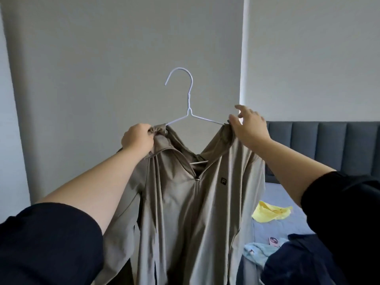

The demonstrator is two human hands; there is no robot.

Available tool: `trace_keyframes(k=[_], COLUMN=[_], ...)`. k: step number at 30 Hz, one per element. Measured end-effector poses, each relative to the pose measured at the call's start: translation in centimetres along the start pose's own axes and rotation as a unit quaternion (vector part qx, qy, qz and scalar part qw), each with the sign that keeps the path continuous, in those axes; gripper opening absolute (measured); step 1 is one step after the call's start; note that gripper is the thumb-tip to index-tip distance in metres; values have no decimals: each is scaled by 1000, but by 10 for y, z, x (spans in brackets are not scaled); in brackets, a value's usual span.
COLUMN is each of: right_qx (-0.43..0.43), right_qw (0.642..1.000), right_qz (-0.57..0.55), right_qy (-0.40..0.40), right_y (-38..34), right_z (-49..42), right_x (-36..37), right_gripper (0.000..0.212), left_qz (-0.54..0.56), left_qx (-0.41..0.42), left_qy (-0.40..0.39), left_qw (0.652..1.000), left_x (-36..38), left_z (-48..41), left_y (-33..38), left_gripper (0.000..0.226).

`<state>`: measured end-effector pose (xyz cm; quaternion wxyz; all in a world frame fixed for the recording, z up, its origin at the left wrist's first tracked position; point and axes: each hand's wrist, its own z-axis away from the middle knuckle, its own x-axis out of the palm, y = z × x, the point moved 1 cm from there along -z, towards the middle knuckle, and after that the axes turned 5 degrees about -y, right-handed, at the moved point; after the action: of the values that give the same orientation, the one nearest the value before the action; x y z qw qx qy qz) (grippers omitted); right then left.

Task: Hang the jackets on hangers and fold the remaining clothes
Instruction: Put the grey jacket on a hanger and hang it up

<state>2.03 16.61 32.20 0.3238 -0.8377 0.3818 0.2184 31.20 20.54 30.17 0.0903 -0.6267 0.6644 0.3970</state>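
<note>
At the centre of the head view, a taupe zip-up jacket (pixel 185 202) hangs at arm's length in front of a grey wall (pixel 102 58), draped on a white wire hanger (pixel 188 98) whose hook stands free at 12 o'clock above the collar. The zip is closed to just below the collar, a small dark logo sits on the chest toward 3 o'clock, and a short stretch of the hanger's lower bar shows inside the open neck.

The left hand (pixel 136 140), at 9 o'clock of the hanger, has its fingers (pixel 149 132) curled tight round a bunched wad of the jacket's shoulder cloth where the wire arm runs into it. The right hand (pixel 249 128), at 3 o'clock, rests its thumb on the other shoulder at the wire's tip with one finger lifted clear. Its remaining fingers are hidden behind the hand, so I cannot tell whether it pinches the cloth. Both forearms are bare below dark sleeves.

Toward 4 o'clock lies a bed (pixel 277 192) with a blue sheet and a dark padded headboard (pixel 329 140). On it lie a yellow garment (pixel 271 210), a pale blue garment (pixel 257 251), a small pink item (pixel 273 240) and a dark navy garment (pixel 298 260).
</note>
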Motion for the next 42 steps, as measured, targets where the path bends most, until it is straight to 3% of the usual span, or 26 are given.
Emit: trace_keyframes(k=[2, 4, 10, 17, 22, 27, 34, 42], right_qx=[-8, 0, 4, -28, -48, -29, 82, 184], right_qw=[997, 994, 987, 932, 898, 911, 943, 925], right_qz=[9, 55, 132, 183, 207, 250, 279, 331], right_qy=[-74, -91, 97, 313, 385, 327, 161, -27], right_y=[6, 13, 12, 5, 27, 103, 239, 362], right_z=[4, 10, 31, 56, 78, 115, 190, 249], right_x=[-12, -25, -89, -188, -229, -209, -106, 8], right_gripper=[32, 18, 16, 19, 21, 16, 21, 22], left_qz=[16, 33, 104, 197, 258, 291, 266, 220], left_qx=[10, 13, 16, 24, 55, 44, -13, -5], left_qy=[-6, -10, 18, 46, 38, -36, -199, -317], left_qw=[1000, 999, 994, 979, 964, 955, 943, 922], left_x=[-3, -7, -32, -82, -78, 3, 169, 320], left_z=[5, 13, 32, 51, 73, 118, 213, 278], left_y=[18, 36, 97, 180, 220, 235, 219, 186], left_gripper=[16, 15, 16, 16, 17, 14, 4, 11])
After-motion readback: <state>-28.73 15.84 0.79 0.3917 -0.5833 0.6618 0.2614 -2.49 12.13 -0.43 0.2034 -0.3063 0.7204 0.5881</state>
